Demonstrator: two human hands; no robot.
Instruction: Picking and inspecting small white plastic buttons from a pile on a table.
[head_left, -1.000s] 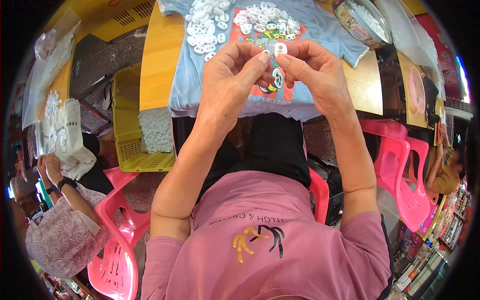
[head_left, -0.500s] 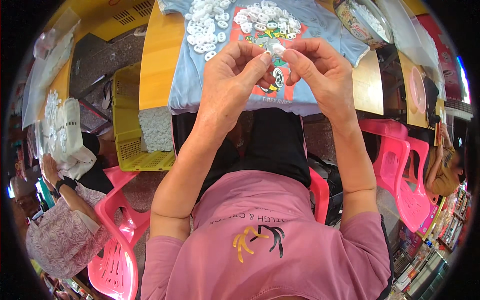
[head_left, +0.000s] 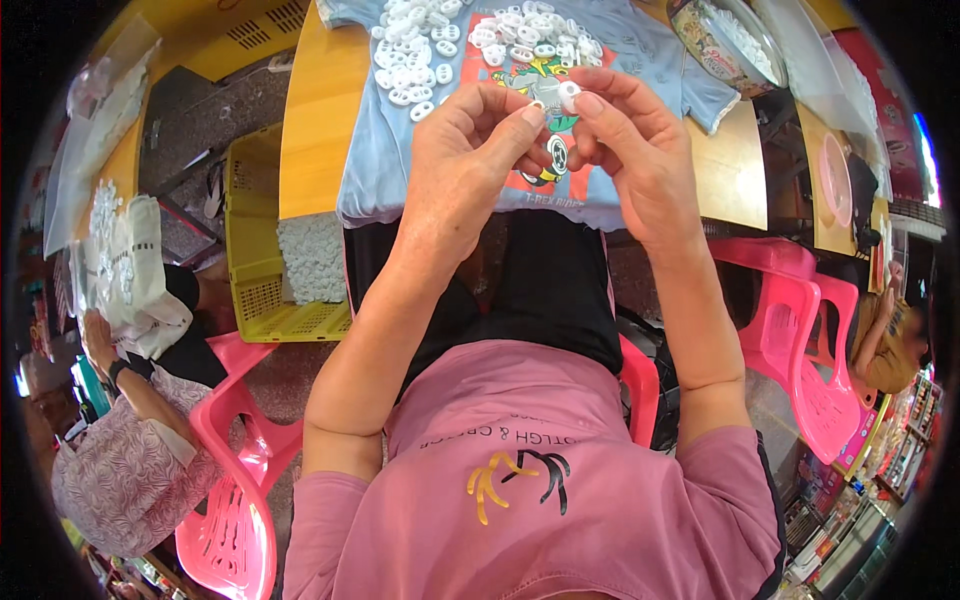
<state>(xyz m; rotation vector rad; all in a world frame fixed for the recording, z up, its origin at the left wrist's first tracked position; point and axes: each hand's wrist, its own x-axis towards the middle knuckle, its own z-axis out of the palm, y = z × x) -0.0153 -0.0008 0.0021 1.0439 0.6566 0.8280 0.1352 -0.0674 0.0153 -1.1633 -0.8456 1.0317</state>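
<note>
Over the near part of a blue T-shirt [head_left: 375, 180] spread on the table, both my hands are raised close together. My right hand [head_left: 640, 150] pinches a small white plastic piece [head_left: 569, 96] with a hole in it, between thumb and fingers. Thumb and forefinger of my left hand [head_left: 470, 150] are closed on a tiny pale part, mostly hidden by the fingertips. Beyond my hands lie two heaps of white oval two-holed plastic pieces, a left heap [head_left: 405, 60] and a right heap [head_left: 535, 35].
A patterned round tub [head_left: 725, 45] of white pieces stands at the table's far right. Left of my legs, a yellow crate [head_left: 255, 240] sits beside a mass of white pieces [head_left: 310, 258]. Pink chairs [head_left: 795, 330] flank me. One person sits at left, another at right.
My right hand has turned and drawn slightly away from the left, so the white piece's hole now shows. The left hand has hardly moved.
</note>
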